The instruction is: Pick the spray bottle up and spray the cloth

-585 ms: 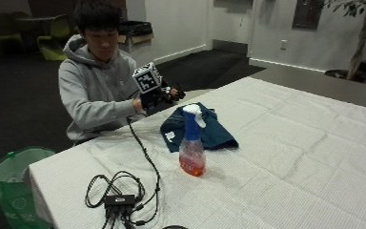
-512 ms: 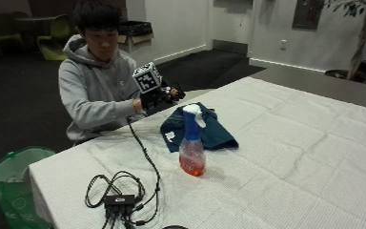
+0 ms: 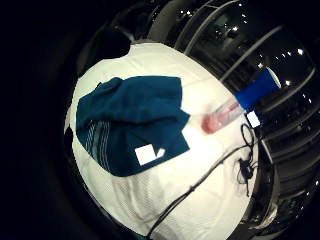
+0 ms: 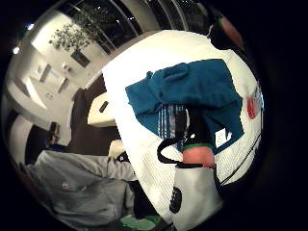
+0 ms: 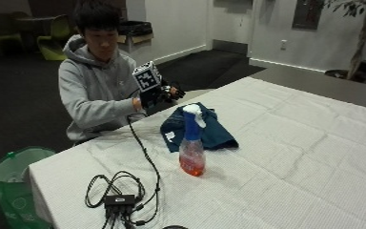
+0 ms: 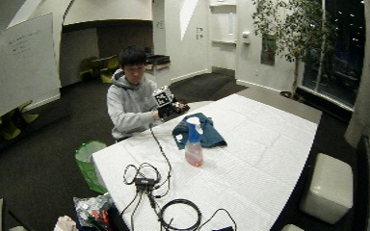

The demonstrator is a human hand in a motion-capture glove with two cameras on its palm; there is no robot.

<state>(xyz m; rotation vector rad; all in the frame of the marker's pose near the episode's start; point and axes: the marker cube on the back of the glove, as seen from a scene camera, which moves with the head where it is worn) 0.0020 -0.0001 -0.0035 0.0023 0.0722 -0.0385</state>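
Blue cloth (image 5: 198,131) is lying on the table (image 5: 310,157) in my outside view, spray bottle (image 5: 192,143) standing just beside it; my hand (image 5: 159,93) is hovering, empty, fingers indistinct. Palm views are showing both below.

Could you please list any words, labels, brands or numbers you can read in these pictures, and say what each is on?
No text is readable.
White tag on the blue cloth: print not legible.
Spray bottle: no label legible.
Whiteboard: faint writing, too small to read.
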